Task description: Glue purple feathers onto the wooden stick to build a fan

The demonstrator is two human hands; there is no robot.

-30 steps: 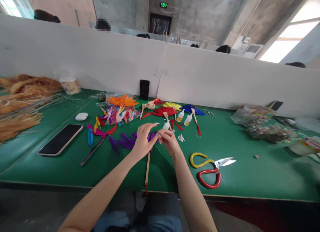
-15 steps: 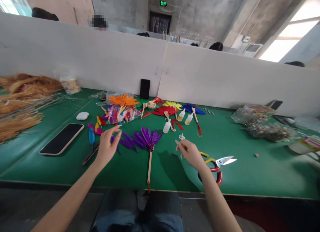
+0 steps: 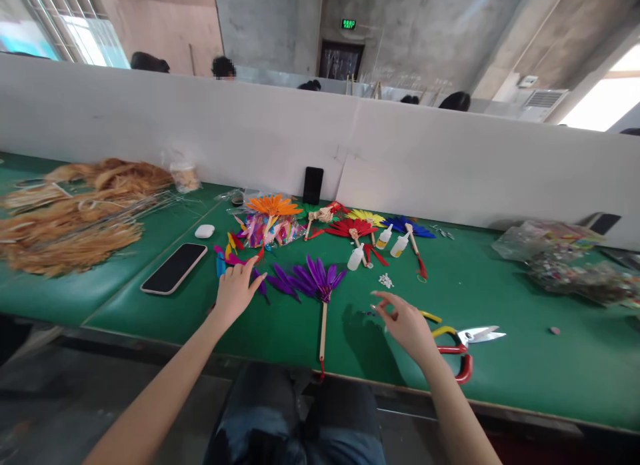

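Note:
My left hand (image 3: 235, 290) lies with fingers stretched out on loose purple and pink feathers (image 3: 260, 278) on the green table (image 3: 525, 345). To its right rests a purple feather fan (image 3: 318, 279) on a wooden stick, flat and untouched. My right hand (image 3: 405, 323) hovers over the table with fingers loosely curled and apart, holding nothing I can make out. It is just left of the red and yellow handled scissors (image 3: 463, 341). Small white beads (image 3: 385, 279) lie beyond it.
Finished feather fans in orange (image 3: 265, 205), red, yellow and blue line the back with small glue bottles (image 3: 355, 257). A phone (image 3: 175, 268) and white earbud case (image 3: 205, 231) lie left, straw bundles (image 3: 70, 218) far left, plastic bags (image 3: 565, 255) right. A white partition (image 3: 425, 165) stands behind; heads show beyond it.
The hands parted from in front of me; the purple fan now lies on the table. My left hand went left onto the loose feathers, my right toward the scissors. The view shifted left.

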